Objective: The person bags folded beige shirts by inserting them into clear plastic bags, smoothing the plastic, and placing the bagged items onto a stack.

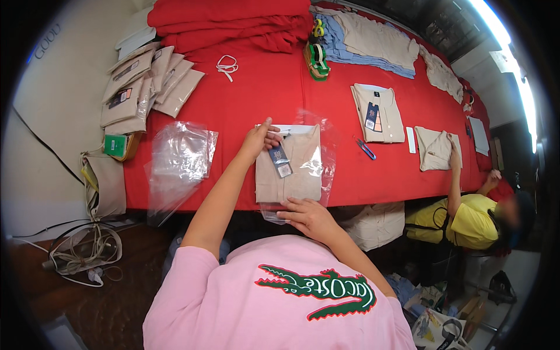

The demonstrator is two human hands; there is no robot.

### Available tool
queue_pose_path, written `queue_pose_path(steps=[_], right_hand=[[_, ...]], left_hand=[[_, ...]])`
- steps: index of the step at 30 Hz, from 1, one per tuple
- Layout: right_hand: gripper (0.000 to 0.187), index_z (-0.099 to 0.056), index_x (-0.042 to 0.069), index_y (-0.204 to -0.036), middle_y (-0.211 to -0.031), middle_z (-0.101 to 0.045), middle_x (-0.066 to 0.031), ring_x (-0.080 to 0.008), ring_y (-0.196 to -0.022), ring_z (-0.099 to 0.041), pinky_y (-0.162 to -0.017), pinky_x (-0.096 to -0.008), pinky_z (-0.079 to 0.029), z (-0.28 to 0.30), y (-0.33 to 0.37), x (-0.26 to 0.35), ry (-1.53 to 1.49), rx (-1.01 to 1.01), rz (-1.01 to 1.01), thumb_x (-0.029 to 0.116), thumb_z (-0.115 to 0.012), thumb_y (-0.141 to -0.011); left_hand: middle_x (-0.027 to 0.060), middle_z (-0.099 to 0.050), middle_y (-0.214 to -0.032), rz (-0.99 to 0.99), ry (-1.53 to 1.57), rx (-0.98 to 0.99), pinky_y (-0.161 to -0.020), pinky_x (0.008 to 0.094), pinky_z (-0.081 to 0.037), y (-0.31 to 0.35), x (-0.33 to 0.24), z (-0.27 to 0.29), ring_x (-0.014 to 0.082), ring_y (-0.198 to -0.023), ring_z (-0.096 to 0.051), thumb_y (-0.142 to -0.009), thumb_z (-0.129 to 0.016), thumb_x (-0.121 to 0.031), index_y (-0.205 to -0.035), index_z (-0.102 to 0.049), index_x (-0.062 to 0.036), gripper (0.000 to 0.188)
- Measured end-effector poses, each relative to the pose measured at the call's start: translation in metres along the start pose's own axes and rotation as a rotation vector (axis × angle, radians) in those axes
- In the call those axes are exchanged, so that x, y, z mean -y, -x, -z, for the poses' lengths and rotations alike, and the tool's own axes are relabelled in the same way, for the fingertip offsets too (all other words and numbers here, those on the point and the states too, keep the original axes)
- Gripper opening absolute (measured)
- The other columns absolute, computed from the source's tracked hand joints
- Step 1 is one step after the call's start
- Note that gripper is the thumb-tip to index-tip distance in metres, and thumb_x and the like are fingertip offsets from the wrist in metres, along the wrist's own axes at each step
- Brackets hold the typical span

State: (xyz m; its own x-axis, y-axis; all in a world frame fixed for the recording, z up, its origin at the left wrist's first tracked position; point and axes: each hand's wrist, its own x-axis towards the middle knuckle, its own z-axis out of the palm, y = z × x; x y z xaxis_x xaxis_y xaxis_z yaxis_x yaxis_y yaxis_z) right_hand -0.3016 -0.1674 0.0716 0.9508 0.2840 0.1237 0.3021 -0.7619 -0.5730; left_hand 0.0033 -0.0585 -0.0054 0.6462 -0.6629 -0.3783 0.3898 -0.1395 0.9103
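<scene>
A folded beige garment [300, 169] lies in a transparent plastic bag [328, 169] at the table's front edge. A dark hang tag [280, 158] rests on its left part, and white card shows at its top. At the garment's upper left corner is my left hand [259, 141], its fingers stretched out over the bag. My right hand [312, 219] lies on the bag's lower end with its fingers apart. Left of the garment, a stack of transparent plastic bags [182, 154] hangs partly over the edge.
Bagged garments [131, 87] are piled at far left. A green tape dispenser [317, 58], blue thread snips [366, 149] and a tagged folded cardigan [378, 114] lie on the red cloth [262, 76]. At right, a person in yellow [466, 221] touches another folded garment [437, 149].
</scene>
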Motion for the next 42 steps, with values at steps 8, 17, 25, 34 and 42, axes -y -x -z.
queue_pose_path(steps=[8,17,25,34,42], right_hand=[[0.038,-0.077,0.005,-0.13,-0.131,-0.076,-0.0198,-0.0378,-0.122,-0.072,-0.107,-0.0435,-0.055,0.005,-0.002,-0.046,-0.482,-0.08,-0.351,0.026,-0.078,-0.098],[0.071,-0.062,0.009,-0.15,-0.137,-0.069,-0.0097,-0.0203,-0.132,-0.061,-0.117,-0.0361,-0.045,0.101,-0.085,-0.139,-0.676,-0.075,-0.419,-0.003,-0.071,-0.08],[0.027,-0.072,0.005,-0.1,-0.088,-0.066,0.0045,-0.0083,-0.085,-0.06,-0.079,-0.0268,-0.052,0.045,-0.031,-0.115,-0.929,-0.052,-0.599,0.002,-0.09,-0.081],[0.02,-0.073,0.004,-0.085,-0.087,-0.073,-0.0004,-0.0103,-0.081,-0.067,-0.075,-0.0279,-0.052,0.053,-0.022,-0.063,-1.016,-0.077,-0.474,0.009,-0.092,-0.084],[0.017,-0.073,0.002,-0.106,-0.086,-0.078,-0.0098,-0.0103,-0.057,-0.064,-0.055,-0.0251,-0.052,0.062,0.011,-0.053,-1.313,0.048,-0.603,0.018,-0.073,-0.105]], left_hand=[[0.0119,-0.08,-0.112,0.031,-0.001,-0.01,-0.085,0.0252,-0.059,0.048,0.023,-0.028,0.0153,-0.101,-0.076,-0.105,-0.073,-0.016,-0.147,-0.061,0.0005,0.046],[0.0069,-0.081,-0.107,-0.242,-0.118,0.158,-0.088,0.0258,-0.055,0.125,0.005,-0.044,0.0089,-0.098,-0.071,-0.099,-0.074,-0.003,-0.136,-0.074,-0.002,0.037],[0.0,-0.073,-0.093,0.023,-0.21,-0.143,-0.073,0.023,-0.053,0.174,0.055,-0.004,0.0054,-0.089,-0.064,-0.094,-0.085,-0.01,-0.123,-0.079,-0.0001,0.031],[0.0038,-0.07,-0.083,-0.225,0.322,0.067,-0.069,0.0294,-0.056,0.15,0.045,-0.042,0.0137,-0.085,-0.072,-0.105,-0.075,-0.017,-0.098,-0.067,-0.0041,0.016],[0.0003,-0.064,-0.073,0.153,-0.332,0.265,-0.071,0.0259,-0.049,0.163,0.03,-0.025,0.009,-0.075,-0.063,-0.112,-0.065,-0.033,-0.085,-0.064,-0.0053,0.039]])
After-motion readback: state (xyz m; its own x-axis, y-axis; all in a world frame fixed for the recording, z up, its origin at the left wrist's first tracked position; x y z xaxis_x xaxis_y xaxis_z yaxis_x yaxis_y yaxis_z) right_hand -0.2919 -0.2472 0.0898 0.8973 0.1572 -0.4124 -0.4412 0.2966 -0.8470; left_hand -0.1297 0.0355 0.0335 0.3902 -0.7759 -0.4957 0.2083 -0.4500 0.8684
